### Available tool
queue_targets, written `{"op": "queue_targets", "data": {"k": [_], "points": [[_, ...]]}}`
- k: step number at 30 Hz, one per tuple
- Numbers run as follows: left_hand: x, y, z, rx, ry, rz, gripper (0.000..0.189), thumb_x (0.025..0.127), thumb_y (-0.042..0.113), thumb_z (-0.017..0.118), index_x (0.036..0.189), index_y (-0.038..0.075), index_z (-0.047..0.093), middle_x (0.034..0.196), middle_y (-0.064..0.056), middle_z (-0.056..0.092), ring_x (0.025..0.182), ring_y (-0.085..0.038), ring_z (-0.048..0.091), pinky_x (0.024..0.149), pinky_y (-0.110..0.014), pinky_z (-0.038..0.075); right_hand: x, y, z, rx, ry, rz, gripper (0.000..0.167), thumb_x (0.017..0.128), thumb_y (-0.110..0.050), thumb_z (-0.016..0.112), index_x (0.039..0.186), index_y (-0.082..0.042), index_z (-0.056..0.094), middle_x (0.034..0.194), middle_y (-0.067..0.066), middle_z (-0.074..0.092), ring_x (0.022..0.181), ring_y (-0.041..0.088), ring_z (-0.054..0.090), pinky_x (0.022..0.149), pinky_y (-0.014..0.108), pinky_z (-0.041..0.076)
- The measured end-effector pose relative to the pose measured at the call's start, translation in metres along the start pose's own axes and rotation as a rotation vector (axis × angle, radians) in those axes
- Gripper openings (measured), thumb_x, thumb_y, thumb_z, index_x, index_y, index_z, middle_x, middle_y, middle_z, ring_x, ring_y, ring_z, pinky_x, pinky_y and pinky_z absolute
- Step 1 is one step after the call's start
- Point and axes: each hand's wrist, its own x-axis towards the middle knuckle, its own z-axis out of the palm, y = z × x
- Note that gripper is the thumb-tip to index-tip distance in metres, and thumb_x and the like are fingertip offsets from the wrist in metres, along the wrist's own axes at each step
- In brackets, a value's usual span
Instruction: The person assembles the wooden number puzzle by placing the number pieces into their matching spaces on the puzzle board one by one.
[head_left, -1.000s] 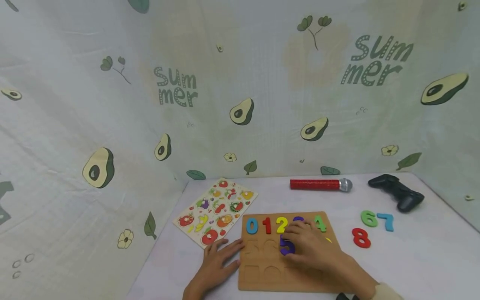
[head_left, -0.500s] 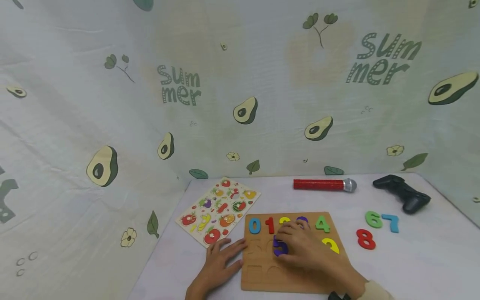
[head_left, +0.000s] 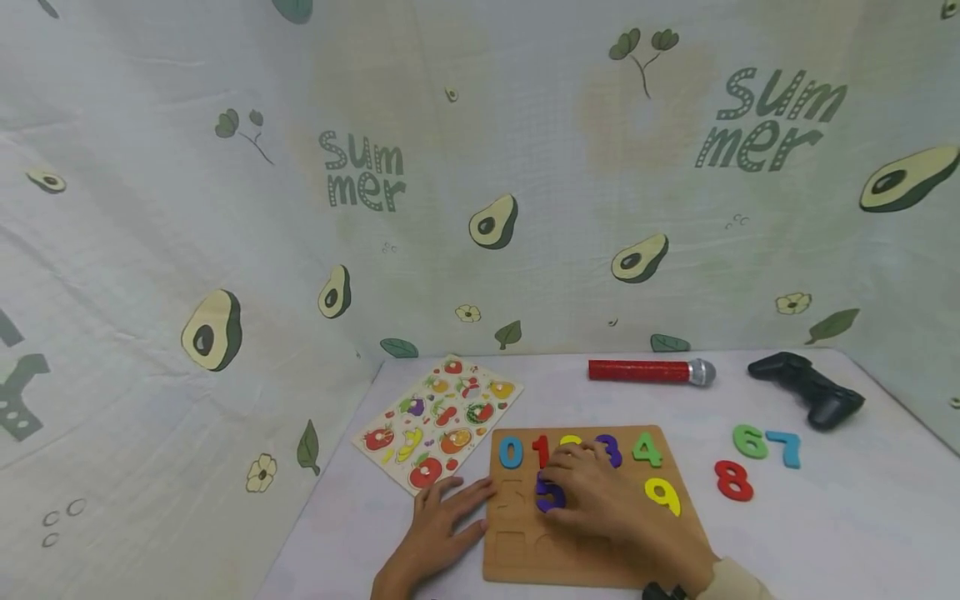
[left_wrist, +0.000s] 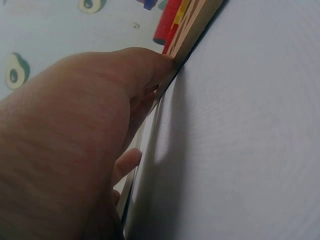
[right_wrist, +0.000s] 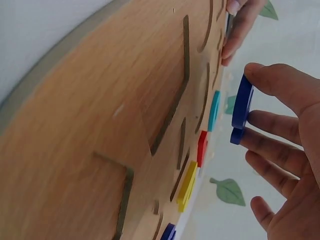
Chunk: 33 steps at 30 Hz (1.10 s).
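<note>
A purple number 5 is pinched between the thumb and fingers of my right hand, held over the middle row of the wooden number board. My left hand lies along the board's left edge, fingers stretched out and thumb touching the side. In the board's top row sit a blue 0, a red 1, a yellow 2 partly hidden by my right hand, a purple 3 and a green 4. A yellow 9 is on the board's right side.
Right of the board lie a green 6, a blue 7 and a red 8. Behind are a red microphone and a black game controller. A fruit picture board lies back left, before a printed cloth.
My right hand has moved left across the board with the purple 5, uncovering the yellow 9 and purple 3. My left hand stays at the board's edge. The head view has shifted slightly.
</note>
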Motion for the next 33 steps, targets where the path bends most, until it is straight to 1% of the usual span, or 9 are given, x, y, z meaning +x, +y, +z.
{"op": "queue_targets", "data": {"k": [9,12,16,20,27,33], "points": [[0.0,-0.001,0.0,0.0,-0.004,-0.001,0.047,0.1,0.048,0.053,0.146,0.037,0.052,0.152,0.017,0.045,0.137,-0.032,0.033,0.102,-0.064,0.016,0.009,-0.006,0.006,0.036,-0.016,-0.027,0.047,0.089,-0.046,0.072,0.124,-0.015,0.07,0.127,0.002,0.064,0.126,0.028,0.049,0.108,0.067,0.024],[0.0,0.0,0.0,0.012,0.003,0.009,0.047,0.101,0.047,0.052,0.146,0.037,0.051,0.152,0.017,0.045,0.137,-0.032,0.033,0.101,-0.063,0.016,0.011,-0.007,0.009,0.023,-0.013,-0.037,0.046,0.088,-0.046,0.072,0.123,-0.016,0.07,0.125,0.0,0.064,0.126,0.027,0.049,0.108,0.066,0.025],[0.0,0.001,-0.002,0.012,0.004,0.018,0.047,0.101,0.047,0.052,0.147,0.037,0.051,0.152,0.016,0.044,0.138,-0.032,0.033,0.101,-0.064,0.016,0.015,-0.009,0.012,0.012,-0.031,-0.036,0.048,0.088,-0.047,0.073,0.123,-0.016,0.07,0.123,-0.002,0.063,0.126,0.025,0.048,0.108,0.062,0.026],[0.001,0.001,-0.003,0.015,0.0,0.018,0.046,0.101,0.046,0.053,0.147,0.037,0.051,0.153,0.016,0.044,0.138,-0.032,0.033,0.101,-0.063,0.017,0.019,-0.011,0.014,0.008,-0.042,-0.041,0.048,0.087,-0.047,0.074,0.124,-0.016,0.07,0.124,-0.001,0.064,0.126,0.026,0.048,0.107,0.062,0.026],[0.001,-0.001,-0.004,0.011,-0.02,-0.005,0.046,0.101,0.048,0.052,0.146,0.038,0.052,0.153,0.017,0.044,0.139,-0.031,0.032,0.102,-0.063,0.015,0.025,-0.012,0.02,0.05,-0.06,-0.05,0.049,0.088,-0.046,0.073,0.125,-0.015,0.069,0.128,0.001,0.062,0.128,0.026,0.048,0.108,0.062,0.026],[0.002,-0.001,-0.003,0.011,-0.017,0.008,0.046,0.101,0.049,0.051,0.146,0.038,0.051,0.153,0.017,0.044,0.138,-0.032,0.032,0.101,-0.063,0.016,0.03,-0.012,0.027,0.066,-0.076,-0.059,0.048,0.089,-0.046,0.073,0.125,-0.015,0.069,0.128,0.002,0.061,0.126,0.026,0.048,0.107,0.063,0.027]]}}
